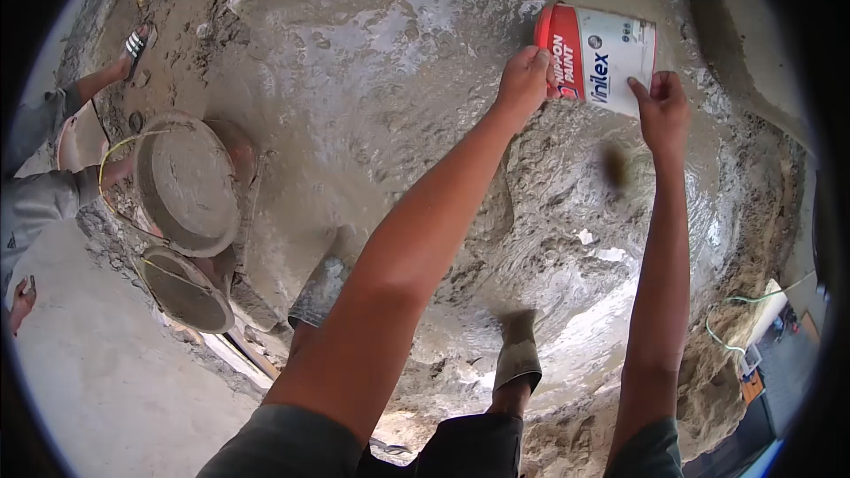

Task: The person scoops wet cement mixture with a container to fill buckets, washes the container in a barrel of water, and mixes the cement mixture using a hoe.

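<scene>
A white and red paint bucket [611,57] lies sideways in the air over wet grey mortar [416,115], its red end to the left. My left hand [526,80] grips it at the red end, with the fingers partly hidden behind it. At the lower right corner of the bucket, my right hand [664,111] holds its other end, the thumb on the white side. The inside of the bucket is out of sight. Below the bucket, a dark blurred spot [613,165] shows over the mortar.
My boots [518,350] stand in the mortar. At the left are a round tub [190,186] of grey mix and a smaller tub [188,292] below it. Another person's hand [119,170] is at the larger tub's rim. A second person's sandalled foot [135,46] is at the upper left.
</scene>
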